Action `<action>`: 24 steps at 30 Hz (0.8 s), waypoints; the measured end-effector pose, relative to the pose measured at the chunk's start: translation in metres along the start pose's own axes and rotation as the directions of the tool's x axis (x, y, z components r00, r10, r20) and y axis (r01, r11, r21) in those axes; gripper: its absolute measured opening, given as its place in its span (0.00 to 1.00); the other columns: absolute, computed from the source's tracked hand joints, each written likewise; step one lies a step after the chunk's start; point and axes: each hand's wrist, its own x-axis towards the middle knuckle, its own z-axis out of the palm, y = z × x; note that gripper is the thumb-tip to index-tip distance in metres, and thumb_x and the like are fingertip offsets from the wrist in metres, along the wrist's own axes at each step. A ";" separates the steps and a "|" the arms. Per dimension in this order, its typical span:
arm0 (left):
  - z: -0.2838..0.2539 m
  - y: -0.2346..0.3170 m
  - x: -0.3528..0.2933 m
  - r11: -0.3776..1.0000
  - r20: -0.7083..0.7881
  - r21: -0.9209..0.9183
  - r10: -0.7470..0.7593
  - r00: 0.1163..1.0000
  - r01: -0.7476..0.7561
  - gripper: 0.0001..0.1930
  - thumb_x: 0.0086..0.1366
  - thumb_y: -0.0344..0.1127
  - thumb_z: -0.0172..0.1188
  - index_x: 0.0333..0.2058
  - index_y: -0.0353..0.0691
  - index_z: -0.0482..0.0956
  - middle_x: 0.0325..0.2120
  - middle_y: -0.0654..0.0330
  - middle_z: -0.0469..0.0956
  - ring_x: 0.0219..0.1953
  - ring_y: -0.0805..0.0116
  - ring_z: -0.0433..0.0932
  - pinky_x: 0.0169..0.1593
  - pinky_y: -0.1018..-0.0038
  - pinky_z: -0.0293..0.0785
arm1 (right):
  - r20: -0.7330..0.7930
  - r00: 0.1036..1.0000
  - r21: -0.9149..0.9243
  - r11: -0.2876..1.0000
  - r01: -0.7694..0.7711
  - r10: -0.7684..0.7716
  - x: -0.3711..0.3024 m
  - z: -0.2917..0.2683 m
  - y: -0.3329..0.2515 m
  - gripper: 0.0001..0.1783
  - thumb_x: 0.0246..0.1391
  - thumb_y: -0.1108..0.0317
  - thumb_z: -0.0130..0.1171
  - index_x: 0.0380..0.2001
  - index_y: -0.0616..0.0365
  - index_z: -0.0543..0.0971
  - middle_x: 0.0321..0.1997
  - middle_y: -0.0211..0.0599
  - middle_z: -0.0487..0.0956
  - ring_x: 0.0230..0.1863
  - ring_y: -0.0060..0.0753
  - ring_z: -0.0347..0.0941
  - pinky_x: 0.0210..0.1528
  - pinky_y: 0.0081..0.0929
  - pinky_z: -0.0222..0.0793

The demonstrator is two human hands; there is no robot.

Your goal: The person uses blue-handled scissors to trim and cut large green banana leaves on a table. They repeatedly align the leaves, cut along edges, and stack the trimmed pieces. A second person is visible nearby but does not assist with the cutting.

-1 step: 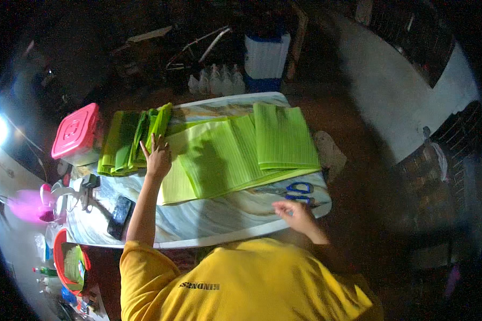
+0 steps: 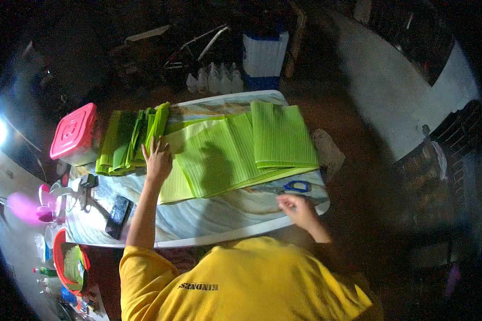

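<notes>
My left hand lies with its fingers spread on the left end of the laid-out banana leaf pieces, beside a folded bundle of darker leaves. A folded banana leaf rests on top at the right end. My right hand is over the table's near right part, fingers curled in; whether anything is between them is hidden. Just beyond its fingertips lie scissors with blue handles, one loop covered by that hand.
The marble-patterned table holds a pink-lidded container at far left and a black phone nearer. A pink fan and a red basin are at left. Clear bottles and a white-and-blue box stand beyond.
My right hand has moved slightly away from me and now covers the scissors' nearer loop. My left hand stays in place on the leaves.
</notes>
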 end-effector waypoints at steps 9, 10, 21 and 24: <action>-0.015 0.119 -0.078 0.804 0.299 -0.261 -0.460 0.836 0.535 0.26 0.46 0.48 0.66 0.33 0.29 0.70 0.33 0.43 0.71 0.38 0.46 0.72 0.40 0.60 0.71 | -0.056 0.911 -0.634 0.719 0.284 -0.409 0.082 -0.039 -0.012 0.37 0.39 0.68 0.64 0.55 0.48 0.63 0.57 0.43 0.63 0.58 0.45 0.57 0.58 0.41 0.55; -0.015 0.124 -0.074 0.780 0.319 -0.289 -0.468 0.824 0.555 0.27 0.45 0.47 0.67 0.33 0.29 0.70 0.34 0.43 0.71 0.38 0.45 0.72 0.39 0.60 0.71 | -0.042 0.914 -0.677 0.684 0.271 -0.404 0.097 -0.037 -0.005 0.42 0.37 0.67 0.66 0.58 0.45 0.60 0.59 0.41 0.60 0.61 0.47 0.54 0.60 0.44 0.52; 0.014 0.115 -0.072 -0.152 0.498 -0.845 -0.575 0.649 0.513 0.19 0.56 0.32 0.59 0.43 0.27 0.66 0.33 0.49 0.75 0.29 0.65 0.77 0.22 0.74 0.75 | 0.171 0.876 -0.650 0.617 0.444 -0.450 0.138 -0.054 0.024 0.45 0.39 0.63 0.66 0.60 0.43 0.55 0.60 0.46 0.59 0.60 0.52 0.54 0.60 0.42 0.53; 0.006 0.104 -0.083 -0.228 0.549 -0.826 -0.532 0.645 0.516 0.23 0.57 0.30 0.58 0.48 0.24 0.61 0.37 0.47 0.73 0.29 0.65 0.77 0.24 0.75 0.77 | 0.053 0.873 -0.588 0.692 0.420 -0.484 0.109 -0.057 0.000 0.36 0.41 0.65 0.64 0.56 0.48 0.62 0.54 0.44 0.65 0.56 0.50 0.59 0.56 0.41 0.58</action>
